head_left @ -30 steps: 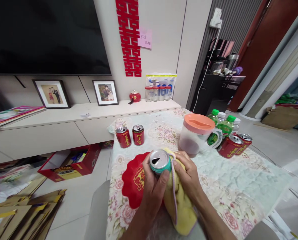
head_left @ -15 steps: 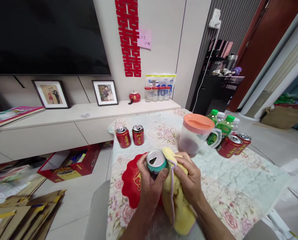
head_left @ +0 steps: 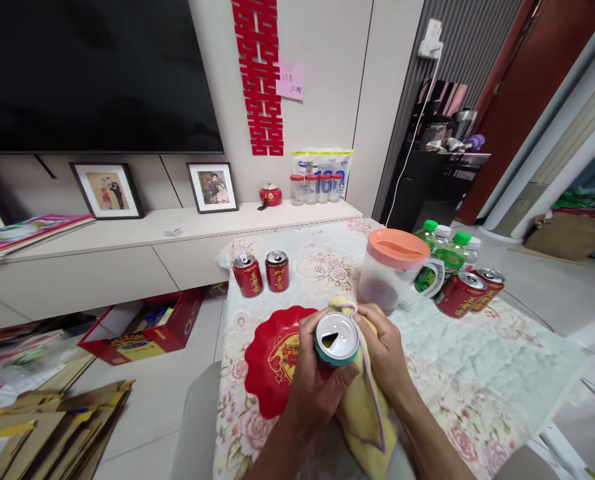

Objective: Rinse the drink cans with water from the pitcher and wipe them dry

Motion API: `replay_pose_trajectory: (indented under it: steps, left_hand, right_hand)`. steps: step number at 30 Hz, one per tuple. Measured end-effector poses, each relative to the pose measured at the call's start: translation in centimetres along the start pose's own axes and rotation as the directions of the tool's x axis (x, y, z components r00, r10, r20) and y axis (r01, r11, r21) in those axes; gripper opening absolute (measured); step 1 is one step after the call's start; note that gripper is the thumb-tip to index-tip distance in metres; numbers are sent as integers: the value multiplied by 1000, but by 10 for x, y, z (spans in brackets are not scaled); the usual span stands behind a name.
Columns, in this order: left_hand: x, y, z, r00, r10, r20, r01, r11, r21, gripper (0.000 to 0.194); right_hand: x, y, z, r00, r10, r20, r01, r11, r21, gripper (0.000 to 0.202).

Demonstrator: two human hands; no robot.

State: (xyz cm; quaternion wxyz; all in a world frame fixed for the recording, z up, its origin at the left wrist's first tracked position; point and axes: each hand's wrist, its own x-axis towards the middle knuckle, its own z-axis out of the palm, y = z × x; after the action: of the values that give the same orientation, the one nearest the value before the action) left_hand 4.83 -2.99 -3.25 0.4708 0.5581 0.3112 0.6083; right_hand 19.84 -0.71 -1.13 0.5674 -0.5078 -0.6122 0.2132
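Observation:
An opened can (head_left: 336, 339) with a silver top and a green rim is upright in my left hand (head_left: 313, 380), whose fingers wrap round its side. My right hand (head_left: 384, 353) grips a yellow cloth (head_left: 364, 420) with a purple edge and presses it to the can's right side. The cloth hangs down toward the near edge of the table. Under and left of my left hand lies a red scalloped plate (head_left: 262, 360) with a gold pattern.
Two red cans (head_left: 248, 277) stand at the table's back left. A pitcher (head_left: 392, 267) with an orange lid is beyond my right hand. Further right are green-capped bottles (head_left: 450, 257) and more red cans (head_left: 462, 295). A floral cloth (head_left: 507, 347) covers the table.
The can has moved right and a little nearer, tilting its top toward me. More of the red plate shows. The yellow cloth has shifted right and down with its upper edge now behind the can.

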Motion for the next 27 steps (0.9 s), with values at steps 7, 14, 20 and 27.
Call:
replay_pose_trajectory:
  steps: [7, 14, 20, 27]
  left_hand:
    - [3, 4, -1, 981, -80, -178, 78, 997, -20, 72]
    - [8, 6, -6, 945, -60, -321, 73, 997, 28, 75]
    - [1, 10, 1, 967, -72, -245, 68, 997, -23, 77]
    - [4, 15, 3, 972, -158, -173, 141, 984, -106, 76]
  right_hand:
    - [3, 5, -26, 998, -43, 45, 56, 934, -353, 49]
    - [4, 1, -40, 981, -189, 42, 187, 865, -466, 79]
    - [-2, -11, -35, 979, -203, 36, 194, 847, -495, 58]
    - [-5, -24, -38, 969, 96, 227, -135, 977, 162, 59]
